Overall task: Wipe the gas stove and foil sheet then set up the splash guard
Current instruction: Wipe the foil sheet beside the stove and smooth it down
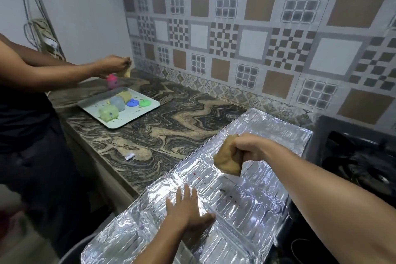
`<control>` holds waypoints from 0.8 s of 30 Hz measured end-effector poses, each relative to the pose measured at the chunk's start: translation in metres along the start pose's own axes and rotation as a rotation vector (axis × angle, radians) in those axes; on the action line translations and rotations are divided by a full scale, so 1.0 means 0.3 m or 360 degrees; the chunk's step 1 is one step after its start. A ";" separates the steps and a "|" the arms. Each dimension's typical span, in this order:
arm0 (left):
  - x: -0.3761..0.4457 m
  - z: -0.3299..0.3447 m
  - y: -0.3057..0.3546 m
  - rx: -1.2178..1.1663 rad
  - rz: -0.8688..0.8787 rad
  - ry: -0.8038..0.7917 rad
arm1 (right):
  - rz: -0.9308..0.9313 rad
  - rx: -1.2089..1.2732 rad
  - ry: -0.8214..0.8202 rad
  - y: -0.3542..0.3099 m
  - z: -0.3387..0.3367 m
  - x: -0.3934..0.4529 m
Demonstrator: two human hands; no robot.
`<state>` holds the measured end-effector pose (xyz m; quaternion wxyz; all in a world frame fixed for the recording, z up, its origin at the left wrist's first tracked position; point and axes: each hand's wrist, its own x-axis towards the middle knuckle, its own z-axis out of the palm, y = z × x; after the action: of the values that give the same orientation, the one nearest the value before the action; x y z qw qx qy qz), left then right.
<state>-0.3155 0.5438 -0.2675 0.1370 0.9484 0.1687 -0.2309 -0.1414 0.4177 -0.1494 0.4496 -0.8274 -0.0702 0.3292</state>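
A shiny embossed foil sheet (246, 203) lies flat across the counter's near right part, with small red and brown specks near its middle. My left hand (188, 210) presses flat on it, fingers straight and spread. My right hand (246, 149) grips a crumpled tan cloth (226, 161) held a little above the foil's centre. The black gas stove (355, 156) stands just right of the foil, partly hidden by my right arm.
Another person stands at the left, one hand (113, 64) holding a cloth over a pink cup (112, 81). A pale tray (150, 104) with several coloured cups and lids sits on the marble counter (171, 126). A patterned tile wall runs behind. A small white scrap (129, 156) lies near the counter edge.
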 end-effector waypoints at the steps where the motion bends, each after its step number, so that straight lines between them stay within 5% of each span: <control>1: -0.002 0.001 -0.002 0.0005 0.0010 0.0002 | -0.0001 -0.0045 0.0004 -0.008 0.005 0.004; 8: 0.001 0.004 -0.007 0.0013 0.0031 -0.0039 | -0.0367 -0.0826 0.0390 -0.031 0.162 0.117; 15: 0.040 -0.058 0.011 0.0061 0.0000 -0.0003 | -0.0587 -0.1787 0.0216 0.027 0.272 0.134; 20: 0.048 -0.081 0.011 0.0053 -0.0029 0.0029 | -0.0400 -0.2392 -0.0096 0.038 0.189 0.054; 24: -0.001 -0.004 0.016 -0.0041 0.0035 -0.0026 | 0.0086 -0.2652 -0.0233 0.132 0.173 -0.047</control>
<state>-0.3135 0.5398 -0.2656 0.1530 0.9465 0.1602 -0.2348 -0.1910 0.4250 -0.1936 -0.3230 -0.8669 -0.2998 0.2330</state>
